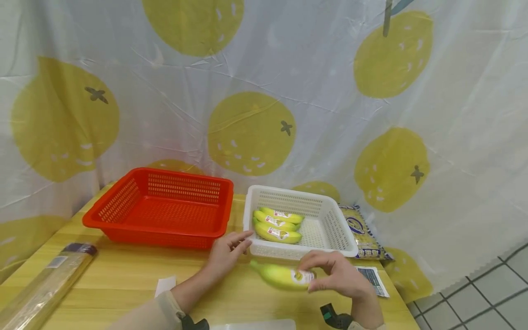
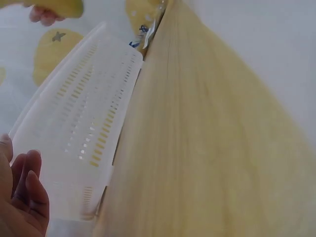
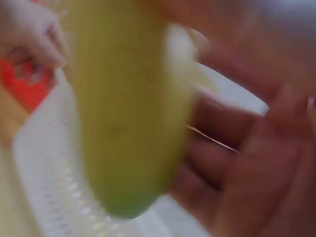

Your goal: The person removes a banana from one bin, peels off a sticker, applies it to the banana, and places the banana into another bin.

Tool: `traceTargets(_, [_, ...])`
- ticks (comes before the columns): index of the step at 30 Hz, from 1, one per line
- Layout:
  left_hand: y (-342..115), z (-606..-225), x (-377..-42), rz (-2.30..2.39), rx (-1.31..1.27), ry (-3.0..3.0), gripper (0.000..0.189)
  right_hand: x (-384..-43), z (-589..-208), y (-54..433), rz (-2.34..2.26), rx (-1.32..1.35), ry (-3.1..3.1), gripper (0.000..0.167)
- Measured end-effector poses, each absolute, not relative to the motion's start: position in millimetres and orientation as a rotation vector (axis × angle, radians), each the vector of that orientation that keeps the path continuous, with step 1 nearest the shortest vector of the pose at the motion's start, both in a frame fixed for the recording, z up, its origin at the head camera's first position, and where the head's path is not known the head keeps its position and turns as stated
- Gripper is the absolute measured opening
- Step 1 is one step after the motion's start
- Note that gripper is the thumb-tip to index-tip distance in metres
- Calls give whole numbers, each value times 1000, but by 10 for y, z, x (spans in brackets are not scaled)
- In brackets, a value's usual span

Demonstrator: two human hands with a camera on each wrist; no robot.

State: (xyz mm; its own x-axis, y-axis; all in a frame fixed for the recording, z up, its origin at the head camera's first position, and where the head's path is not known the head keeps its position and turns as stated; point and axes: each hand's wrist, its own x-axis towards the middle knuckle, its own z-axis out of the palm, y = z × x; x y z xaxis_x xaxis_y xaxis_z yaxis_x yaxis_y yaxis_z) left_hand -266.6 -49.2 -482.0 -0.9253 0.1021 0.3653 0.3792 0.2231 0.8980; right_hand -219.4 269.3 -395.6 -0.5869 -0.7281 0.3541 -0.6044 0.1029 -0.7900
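In the head view my right hand point(image 1: 338, 275) pinches a yellow-green banana point(image 1: 276, 275) with a white label, its thumb below and fingers above. The banana is raised in front of the white basket point(image 1: 284, 250), its stem end towards the left. Close up in the right wrist view, the banana point(image 3: 128, 108) is blurred. My left hand point(image 1: 227, 252) is at the basket's front-left corner, index fingertip right at the rim and the other fingers loosely bent outside the wall. Several labelled bananas point(image 1: 278, 234) lie side by side in the basket's left part.
A red basket point(image 1: 165, 233) stands left of the white one. Behind the white basket's right side lies a yellow printed bag point(image 1: 363, 233), with a small packet point(image 1: 373, 279) nearer. A long clear-wrapped pack point(image 1: 53, 279) lies at the table's left. A patterned curtain point(image 1: 321, 137) hangs behind.
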Motion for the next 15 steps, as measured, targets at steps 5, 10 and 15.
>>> traceTargets(5, [-501,-4846,-2678,-1735,-457,-2223,27,-2549,-3724,2557,-1237,-870,2895,34])
traceTargets(10, [-512,-4844,-2684,-1741,-454,-2235,27,-2972,-3814,2393,-855,-670,2985,32])
traceTargets(15, [-490,-4833,-2667,-1788,-467,-2239,28,-3163,-3949,2391,-771,-672,2812,19])
